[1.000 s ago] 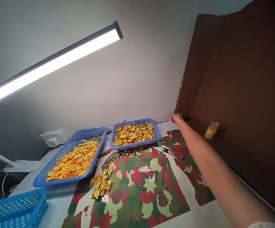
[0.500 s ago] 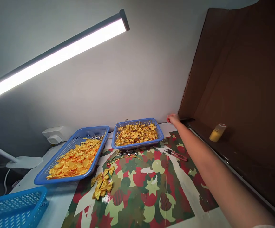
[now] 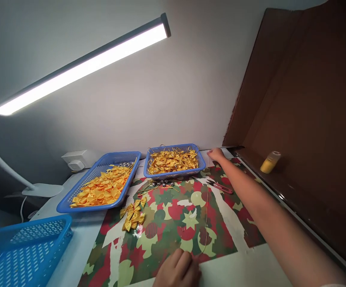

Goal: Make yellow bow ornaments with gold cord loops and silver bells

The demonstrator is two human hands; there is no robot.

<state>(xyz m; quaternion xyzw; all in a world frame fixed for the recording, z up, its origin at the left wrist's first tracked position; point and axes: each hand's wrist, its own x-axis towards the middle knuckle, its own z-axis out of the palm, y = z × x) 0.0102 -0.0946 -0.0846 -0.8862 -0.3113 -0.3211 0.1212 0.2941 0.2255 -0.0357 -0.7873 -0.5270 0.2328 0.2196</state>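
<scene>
My right hand is stretched far forward to the table's back edge, fingers pinched on a thin gold thread. The thread runs down across the camouflage-patterned mat and curves toward my left hand. That hand is closed at the mat's near edge, its fingertips hidden beneath; the thread's near end goes in at its fingers. Several yellow ribbon bows lie in a small pile left of the mat's middle. Behind them are small silver bells with gold ties. Red-handled thread snips lie near my right forearm.
A blue basket of gold-tied bows stands at the back. Another blue basket holds yellow bows, and a lighter blue basket is at near left. A lamp hangs above. Cardboard borders the right, with a yellow-filled container.
My left hand has come into view at the bottom. The thread, straight before, now sags in a curve. My right hand has shifted slightly down in view, and the camera view has moved a little.
</scene>
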